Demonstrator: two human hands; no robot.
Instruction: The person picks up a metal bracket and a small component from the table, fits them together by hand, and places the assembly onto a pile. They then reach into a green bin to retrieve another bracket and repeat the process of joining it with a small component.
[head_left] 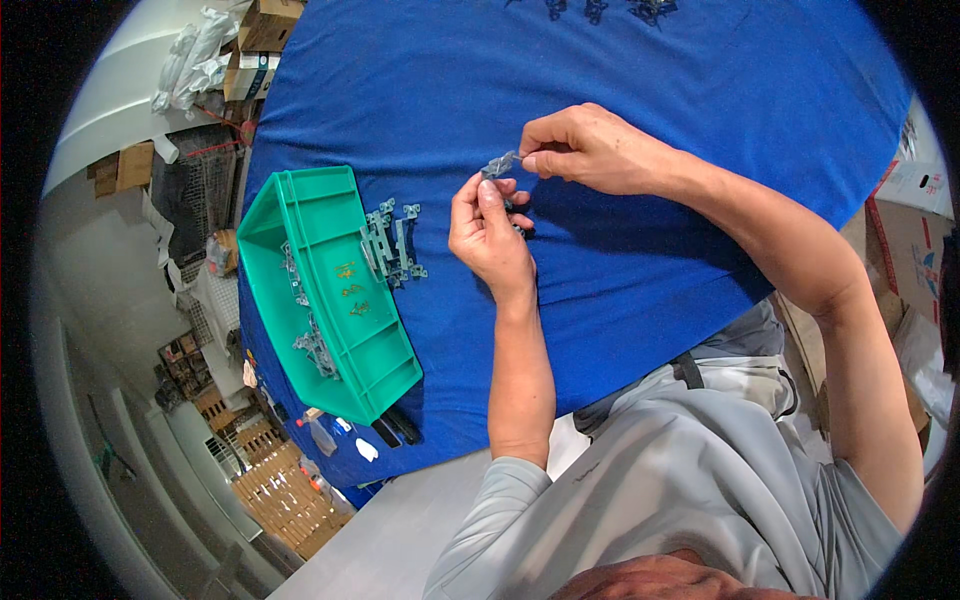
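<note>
Over the blue cloth, my left hand [488, 235] holds a small grey bracket-like part [499, 166] upright between thumb and fingers. More dark pieces show partly among its lower fingers, too covered to make out. From the right, my right hand [600, 148] pinches at the same part's upper right end; whatever its fingertips grip is too small to name. Left of my hands, several thin grey metal strips [402, 243] with flared ends lie on the cloth against a green plastic bin [385, 345].
Similar grey parts [316, 348] lie inside the bin, and small brass-coloured pieces [350, 290] sit on its near side. Several dark parts [595, 10] rest at the cloth's far edge. Cardboard boxes [915, 200] stand beyond the table at right, and more [268, 25] at far left.
</note>
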